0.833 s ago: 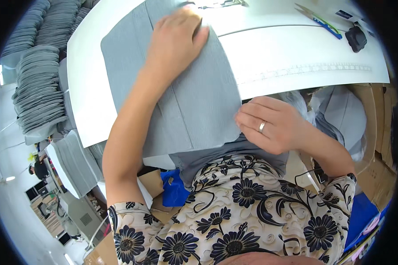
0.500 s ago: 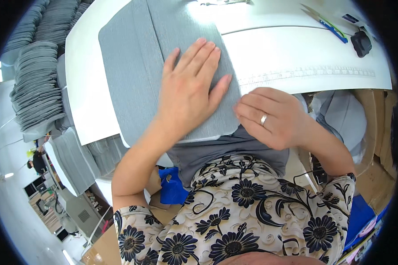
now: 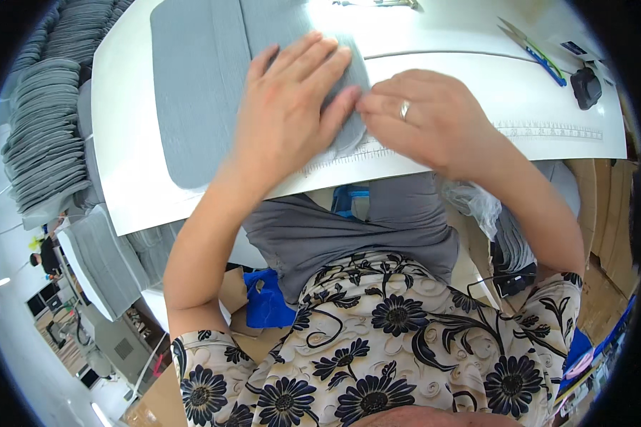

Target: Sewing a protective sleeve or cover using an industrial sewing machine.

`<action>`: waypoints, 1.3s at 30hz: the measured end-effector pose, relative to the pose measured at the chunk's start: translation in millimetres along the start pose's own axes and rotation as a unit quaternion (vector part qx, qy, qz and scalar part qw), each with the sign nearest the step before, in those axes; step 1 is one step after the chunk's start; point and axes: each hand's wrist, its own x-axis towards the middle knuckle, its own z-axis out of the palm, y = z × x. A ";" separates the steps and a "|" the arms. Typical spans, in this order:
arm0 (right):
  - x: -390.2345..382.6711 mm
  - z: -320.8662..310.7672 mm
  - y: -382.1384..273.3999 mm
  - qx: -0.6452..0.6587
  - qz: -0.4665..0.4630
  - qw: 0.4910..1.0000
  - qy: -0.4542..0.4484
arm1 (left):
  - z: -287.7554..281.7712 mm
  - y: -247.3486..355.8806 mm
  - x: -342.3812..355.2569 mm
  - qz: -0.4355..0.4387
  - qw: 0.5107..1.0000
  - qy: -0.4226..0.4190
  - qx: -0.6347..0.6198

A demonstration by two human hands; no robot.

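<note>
A grey fabric piece (image 3: 196, 92), seamed lengthwise, lies on the white board (image 3: 124, 153). My left hand (image 3: 285, 110) rests on it with fingers stretched out and thumb apart. My right hand (image 3: 431, 124), wearing a silver ring, has its fingertips closed on the fabric's right edge, just beside my left thumb. Along the board's near edge runs a printed ruler scale (image 3: 548, 133), partly hidden under my hands.
Scissors (image 3: 541, 62), a black object (image 3: 585, 88) and a metal tool (image 3: 374, 3) lie on the board. Stacked grey pieces (image 3: 41, 135) fill the left. Cardboard (image 3: 602, 213) and plastic wrapping (image 3: 470, 203) are at right. A person (image 3: 48, 260) is in the background.
The fabric has moved forward, away from my body, uncovering the board's near edge. My left hand came back from the fabric's far edge, then moved forward with it. My right hand moved forward too.
</note>
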 end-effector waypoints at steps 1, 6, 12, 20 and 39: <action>2.3 5.0 7.4 -0.016 0.003 1.000 0.012 | 6.8 -8.8 3.8 0.012 1.000 0.028 0.003; 15.6 14.8 38.4 -0.069 -0.010 0.997 0.016 | 15.2 -43.4 27.0 0.040 0.998 0.053 -0.005; 13.6 23.3 50.8 0.033 0.113 0.991 0.060 | -4.1 -41.1 17.2 0.049 0.986 0.024 -0.160; 12.3 18.4 50.2 0.076 0.149 0.985 0.041 | 10.8 -31.0 5.0 0.121 0.986 0.114 0.022; 9.1 6.0 29.3 -0.128 0.083 0.988 -0.003 | 1.3 -35.6 13.1 0.171 0.984 0.037 0.038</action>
